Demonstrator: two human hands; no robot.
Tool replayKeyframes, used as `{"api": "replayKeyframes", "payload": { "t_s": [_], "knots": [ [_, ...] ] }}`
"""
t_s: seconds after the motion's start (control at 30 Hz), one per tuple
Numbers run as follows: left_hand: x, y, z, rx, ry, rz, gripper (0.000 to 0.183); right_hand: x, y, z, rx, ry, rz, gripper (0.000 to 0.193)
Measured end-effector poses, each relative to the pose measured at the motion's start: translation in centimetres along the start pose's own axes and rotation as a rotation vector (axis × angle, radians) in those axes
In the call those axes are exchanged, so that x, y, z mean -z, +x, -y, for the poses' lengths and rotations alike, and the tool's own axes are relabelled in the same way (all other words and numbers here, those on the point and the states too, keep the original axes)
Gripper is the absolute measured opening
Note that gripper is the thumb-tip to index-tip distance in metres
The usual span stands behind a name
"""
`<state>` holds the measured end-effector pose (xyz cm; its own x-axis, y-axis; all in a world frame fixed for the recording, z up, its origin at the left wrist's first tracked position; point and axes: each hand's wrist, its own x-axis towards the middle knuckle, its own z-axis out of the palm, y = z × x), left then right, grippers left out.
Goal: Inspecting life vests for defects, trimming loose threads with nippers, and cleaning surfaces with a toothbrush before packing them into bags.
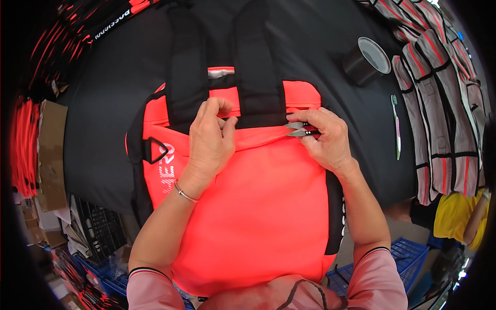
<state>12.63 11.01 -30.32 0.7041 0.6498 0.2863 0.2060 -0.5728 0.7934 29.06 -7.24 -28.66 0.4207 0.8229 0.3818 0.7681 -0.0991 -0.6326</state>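
Note:
A bright coral-red backpack [248, 206] with black trim lies in front of me, its two padded black shoulder straps stretching away across the table. My right hand [330, 137] grips small thread snips [299, 129], whose blades point left and stand apart at a fold of the red fabric. On the left part of that fold, my left hand [212, 137] rests with its fingers curled in toward the thumb; anything pinched there is too small to make out. A black triangular ring [156, 151] sits at the bag's left edge.
Black cloth covers the table [113, 103]. At the right stand a dark cup [359, 64] and a toothbrush [397, 126], beside stacked grey strap pieces [439, 113]. A cardboard box [51, 155] is at left. Below right, there is a blue crate [411, 258] and a person in yellow [454, 214].

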Motion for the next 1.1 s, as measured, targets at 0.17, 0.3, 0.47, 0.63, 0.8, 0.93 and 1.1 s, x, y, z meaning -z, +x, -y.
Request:
{"api": "replayKeyframes", "payload": {
  "t_s": [0.17,0.3,0.47,0.63,0.8,0.93,1.1],
  "knots": [
    [-0.2,0.0,-0.5,-0.035,0.025,0.048,0.034,1.6,3.2,2.5,-0.063,0.153,0.003,0.034],
    [-1.5,-0.1,-0.1,-0.185,0.133,-0.003,0.023,1.3,5.9,2.7,-0.122,0.156,-0.027,0.033],
    [-1.8,-0.1,-0.1,-0.204,0.191,-0.044,0.010,-0.8,6.3,1.9,0.014,-0.025,0.068,0.030],
    [-1.4,0.2,0.0,-0.084,0.189,0.010,0.010,-1.8,5.9,1.2,0.319,-0.352,0.066,0.028],
    [-1.4,0.4,0.0,-0.058,0.208,0.039,0.009,-2.4,6.4,0.9,0.405,-0.383,0.107,0.027],
    [-1.4,0.5,-0.3,-0.035,0.194,0.045,0.009,-2.7,6.7,0.9,0.480,-0.449,0.098,0.028],
    [-1.3,0.4,-0.1,-0.055,0.190,0.037,0.007,-2.8,7.0,1.0,0.518,-0.477,0.124,0.027]
  ]
}}
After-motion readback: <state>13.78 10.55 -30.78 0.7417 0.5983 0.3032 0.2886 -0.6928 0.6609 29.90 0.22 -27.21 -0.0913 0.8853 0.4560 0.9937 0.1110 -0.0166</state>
